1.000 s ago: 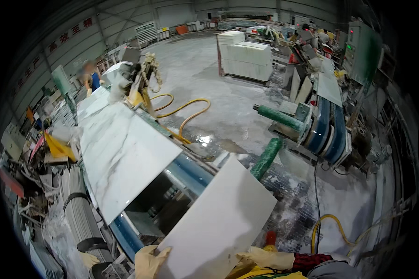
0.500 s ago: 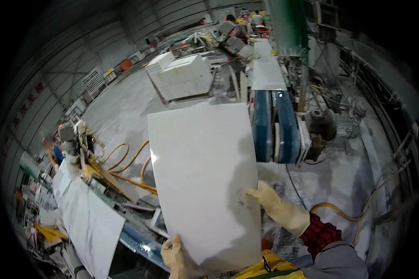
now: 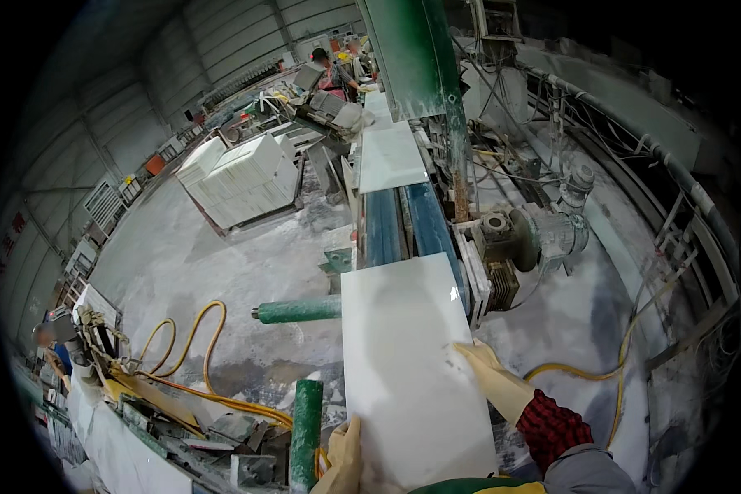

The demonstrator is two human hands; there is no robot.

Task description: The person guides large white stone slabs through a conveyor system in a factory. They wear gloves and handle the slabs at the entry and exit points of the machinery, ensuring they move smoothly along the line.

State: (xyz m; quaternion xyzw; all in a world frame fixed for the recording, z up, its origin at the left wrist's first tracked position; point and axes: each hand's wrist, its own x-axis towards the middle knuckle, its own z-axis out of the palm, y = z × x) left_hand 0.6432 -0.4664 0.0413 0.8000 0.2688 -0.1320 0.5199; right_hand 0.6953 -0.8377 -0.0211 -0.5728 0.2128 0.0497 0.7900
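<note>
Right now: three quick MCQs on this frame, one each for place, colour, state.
1. Where does the slab's far end lie?
A on the blue conveyor
B on the floor
C on the pallet

2. What colour are the rollers?
A red
B green
C white

3. How is the slab held?
A left hand only
B right hand only
C both hands

Answers: 1 A, its far edge meets the blue conveyor. 2 B, both rollers beside the slab are green. 3 C, a gloved hand grips each side.
</note>
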